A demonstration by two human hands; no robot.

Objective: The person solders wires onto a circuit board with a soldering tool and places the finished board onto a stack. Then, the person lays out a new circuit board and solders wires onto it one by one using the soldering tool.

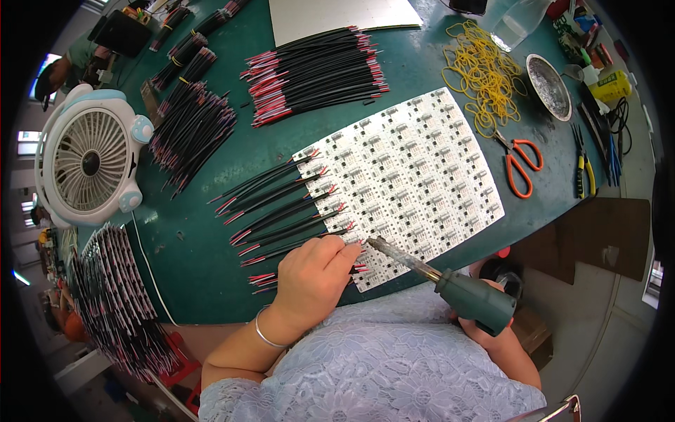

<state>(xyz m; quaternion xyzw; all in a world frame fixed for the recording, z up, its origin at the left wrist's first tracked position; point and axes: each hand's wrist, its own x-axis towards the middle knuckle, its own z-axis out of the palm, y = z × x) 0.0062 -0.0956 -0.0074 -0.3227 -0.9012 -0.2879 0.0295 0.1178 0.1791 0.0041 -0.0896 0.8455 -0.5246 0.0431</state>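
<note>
A white sheet of circuit boards (422, 162) lies at a slant before me, with rows of small dark parts. Black-sleeved wires (271, 204) with red and white ends fan out from its left edge. My left hand (313, 278) is closed in a pinch at the board's lower left edge, on a wire whose red end shows past the fingertips. My right hand (485, 336) is wrapped round the dark green handle of a soldering iron (415, 264). The iron's tip is just right of my left fingertips, at the board pads; exact contact is too small to tell.
Bundles of black wires (316, 77) lie beyond the board, with more (193, 137) at left. A white fan (88, 162) stands at far left. Yellow rubber bands (481, 70), a metal bowl (548, 88), orange-handled scissors (520, 165) and yellow-black pliers (583, 165) lie at right.
</note>
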